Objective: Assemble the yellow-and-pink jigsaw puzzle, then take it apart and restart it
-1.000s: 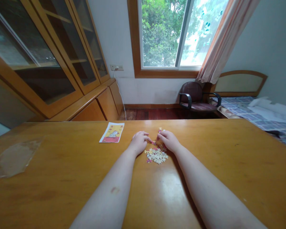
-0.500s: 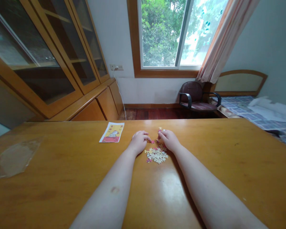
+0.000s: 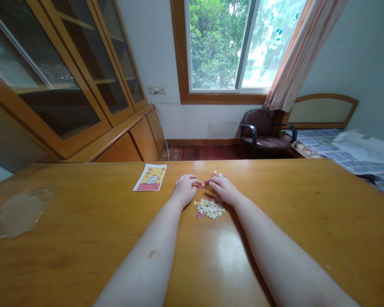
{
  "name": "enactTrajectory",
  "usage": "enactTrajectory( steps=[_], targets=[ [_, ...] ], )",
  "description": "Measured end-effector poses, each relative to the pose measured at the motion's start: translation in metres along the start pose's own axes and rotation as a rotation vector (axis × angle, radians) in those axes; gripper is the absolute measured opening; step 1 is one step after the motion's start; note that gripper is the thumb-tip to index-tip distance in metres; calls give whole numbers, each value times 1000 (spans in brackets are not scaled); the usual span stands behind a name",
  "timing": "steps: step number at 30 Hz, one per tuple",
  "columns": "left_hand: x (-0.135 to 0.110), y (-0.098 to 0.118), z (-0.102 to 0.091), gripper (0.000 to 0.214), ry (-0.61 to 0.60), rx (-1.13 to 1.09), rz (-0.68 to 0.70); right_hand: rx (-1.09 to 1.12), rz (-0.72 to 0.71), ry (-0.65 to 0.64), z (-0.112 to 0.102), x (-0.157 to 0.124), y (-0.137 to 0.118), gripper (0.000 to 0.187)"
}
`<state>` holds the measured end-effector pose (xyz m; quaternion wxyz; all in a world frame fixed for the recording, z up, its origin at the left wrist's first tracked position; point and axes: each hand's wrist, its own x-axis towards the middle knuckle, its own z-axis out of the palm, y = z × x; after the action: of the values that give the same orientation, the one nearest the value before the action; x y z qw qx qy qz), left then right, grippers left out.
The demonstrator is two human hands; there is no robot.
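Both my forearms reach out across a wooden table (image 3: pixel 83 221). My left hand (image 3: pixel 185 189) and my right hand (image 3: pixel 222 188) meet fingertip to fingertip above a small heap of puzzle pieces (image 3: pixel 210 207). Between the fingertips sits a small red and yellow puzzle piece (image 3: pixel 199 185), pinched from both sides. The heap lies just on the near side of the hands, mostly pale pieces with some red ones. A few more pieces (image 3: pixel 218 174) lie beyond my right hand.
A picture card (image 3: pixel 150 177) in yellow and red lies left of my left hand. A clear plastic bag (image 3: pixel 17 211) rests at the table's left edge. Glass-fronted cabinets (image 3: pixel 57 81) stand at left, a dark armchair (image 3: pixel 263 130) and a bed (image 3: pixel 348 153) beyond the table.
My hands have drawn closer together, so the fingertips now meet around the small piece. They have shifted slightly away from me. The heap has not moved.
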<state>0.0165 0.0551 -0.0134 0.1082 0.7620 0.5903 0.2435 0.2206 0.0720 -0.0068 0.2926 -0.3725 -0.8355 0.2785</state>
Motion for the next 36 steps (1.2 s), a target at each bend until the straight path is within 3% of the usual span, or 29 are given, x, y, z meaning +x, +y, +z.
enactTrajectory(
  steps=[3,5,9,13,23,29,36],
  targets=[
    [-1,0,1,34,-39,-5,30,-17,37,140,-1,0,4,42],
    [0,-1,1,33,-35,-1,-5,-11,62,164,-1,-1,5,50],
    [1,-4,1,31,10,18,-96,20,168,105,-1,-4,2,57],
    [2,-2,-1,29,27,19,-101,15,221,81,0,-5,2,56],
    [2,-1,-1,32,35,-23,-54,-12,194,114,-2,-4,2,55],
    [1,0,-2,33,36,-34,-53,30,185,-15,-3,-6,-3,53],
    [1,1,-3,33,31,-43,-55,4,181,62,-2,-3,1,42]
  ],
)
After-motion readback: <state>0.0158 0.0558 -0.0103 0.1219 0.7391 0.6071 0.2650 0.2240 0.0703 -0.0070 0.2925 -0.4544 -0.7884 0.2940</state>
